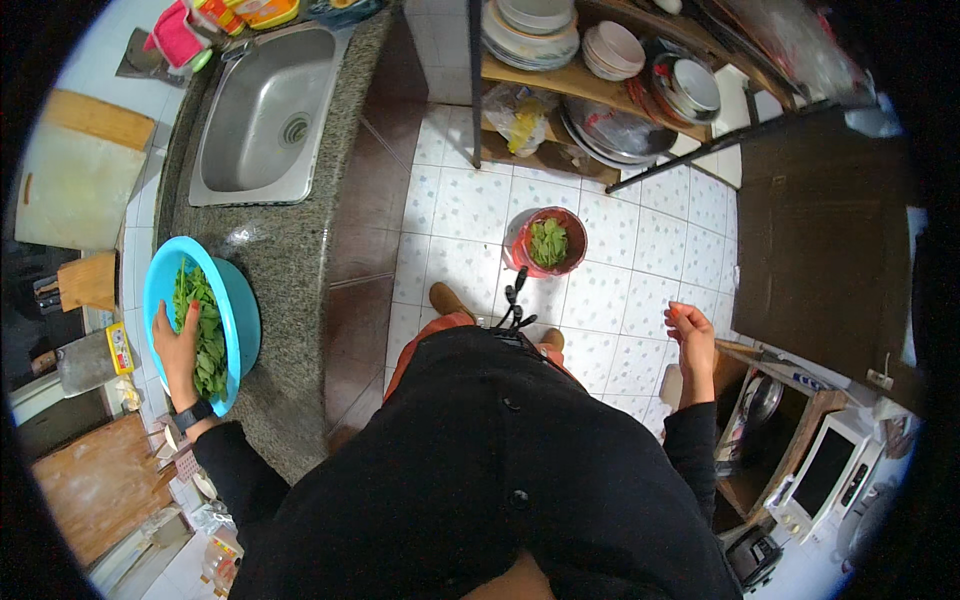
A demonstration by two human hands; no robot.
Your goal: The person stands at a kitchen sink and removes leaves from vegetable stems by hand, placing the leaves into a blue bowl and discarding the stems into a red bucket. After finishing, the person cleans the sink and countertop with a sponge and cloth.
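Note:
My left hand [178, 349] reaches into a light-blue plastic basin [244, 322], its fingers spread over a heap of leafy greens [210, 360]. The basin stands on the speckled stone countertop [289, 300], below the sink. A dark watch band [193, 414] circles my left wrist. Out to the right, my right hand [691, 341] hangs in the air above the floor, fingers loosely bent, and I see nothing in it. On the tiles in front of my feet is a red bucket [519, 251] with green leaves [549, 241] inside.
A stainless steel sink [251, 127] is set into the counter. Ahead stands a wooden rack [611, 90] with stacked plates [529, 45] and bowls [613, 49]. Chopping boards [79, 187] lean at the left wall. A low wooden cabinet [795, 442] and a white microwave [829, 465] stand at right.

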